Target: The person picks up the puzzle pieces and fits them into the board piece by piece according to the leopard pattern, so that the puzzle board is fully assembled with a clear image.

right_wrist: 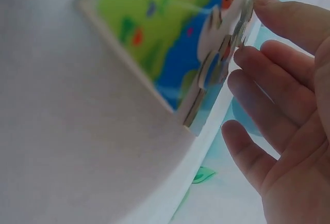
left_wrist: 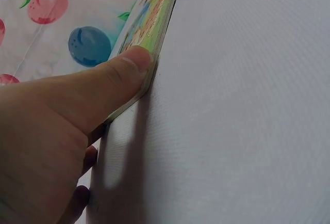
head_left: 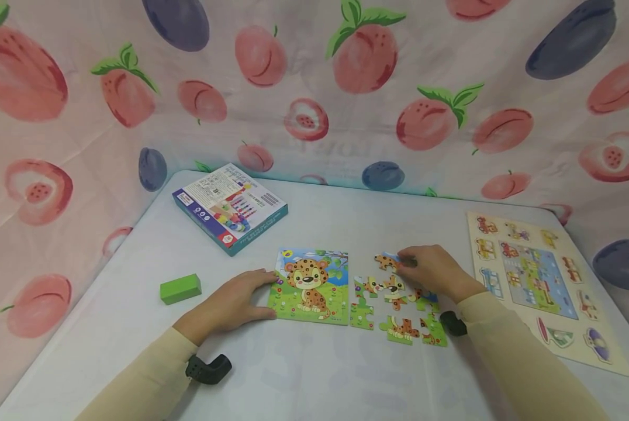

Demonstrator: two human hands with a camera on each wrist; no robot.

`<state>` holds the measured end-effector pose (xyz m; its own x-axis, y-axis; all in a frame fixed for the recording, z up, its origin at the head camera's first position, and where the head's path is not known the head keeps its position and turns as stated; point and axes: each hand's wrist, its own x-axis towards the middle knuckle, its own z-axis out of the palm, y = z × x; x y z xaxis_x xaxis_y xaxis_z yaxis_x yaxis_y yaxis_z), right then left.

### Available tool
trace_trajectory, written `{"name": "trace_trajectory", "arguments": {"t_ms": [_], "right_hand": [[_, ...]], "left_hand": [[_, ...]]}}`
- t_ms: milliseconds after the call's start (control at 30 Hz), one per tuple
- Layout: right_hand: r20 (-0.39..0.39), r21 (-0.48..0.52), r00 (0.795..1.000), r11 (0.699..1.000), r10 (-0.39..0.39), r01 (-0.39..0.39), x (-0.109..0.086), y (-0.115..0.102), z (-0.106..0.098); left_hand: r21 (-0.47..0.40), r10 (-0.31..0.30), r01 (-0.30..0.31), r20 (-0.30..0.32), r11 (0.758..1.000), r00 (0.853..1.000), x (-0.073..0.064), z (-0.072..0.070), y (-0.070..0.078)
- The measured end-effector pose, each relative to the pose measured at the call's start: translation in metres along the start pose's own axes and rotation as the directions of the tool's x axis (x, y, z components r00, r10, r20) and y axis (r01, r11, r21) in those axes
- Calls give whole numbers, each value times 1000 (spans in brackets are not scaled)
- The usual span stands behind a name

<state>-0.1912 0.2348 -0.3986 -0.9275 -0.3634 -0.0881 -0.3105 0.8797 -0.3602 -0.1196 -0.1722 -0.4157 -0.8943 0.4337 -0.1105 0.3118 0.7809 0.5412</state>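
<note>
A finished leopard puzzle picture (head_left: 309,286) lies in the middle of the table. My left hand (head_left: 243,297) rests at its left edge, thumb near the lower corner. In the left wrist view the thumb (left_wrist: 118,74) touches the board's edge. Just right of it lies a partly filled puzzle of loose pieces (head_left: 363,316), with gaps between several of them. Above this, my right hand (head_left: 434,270) pinches a spotted orange puzzle piece (head_left: 384,261) between thumb and fingers. In the right wrist view the pinched piece is mostly hidden at the fingertips.
A flat boxed toy set (head_left: 230,204) lies at the back left. Nearer me stands a green block (head_left: 180,289), left of my left hand. On the right lies a wooden picture board (head_left: 535,280) with vehicle pieces. A fruit-print curtain (head_left: 304,70) closes off the back.
</note>
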Motion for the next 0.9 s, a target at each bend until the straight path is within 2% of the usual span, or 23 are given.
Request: {"name": "trace_trajectory", "arguments": {"t_ms": [300,700,900], "right_hand": [[-14,36,1000,999,-19,19,0,-6,-1],[-22,35,999,998,-42,42,3,-29,-5],[-35,20,993,993,-112,112,6,-38,-4]], "left_hand": [[-3,7,-7,-1,1000,1000,0,0,0],[-6,-6,6,-7,1000,1000,-1,2,0],[3,-2,2,-7,1000,1000,-1,1,0]]}}
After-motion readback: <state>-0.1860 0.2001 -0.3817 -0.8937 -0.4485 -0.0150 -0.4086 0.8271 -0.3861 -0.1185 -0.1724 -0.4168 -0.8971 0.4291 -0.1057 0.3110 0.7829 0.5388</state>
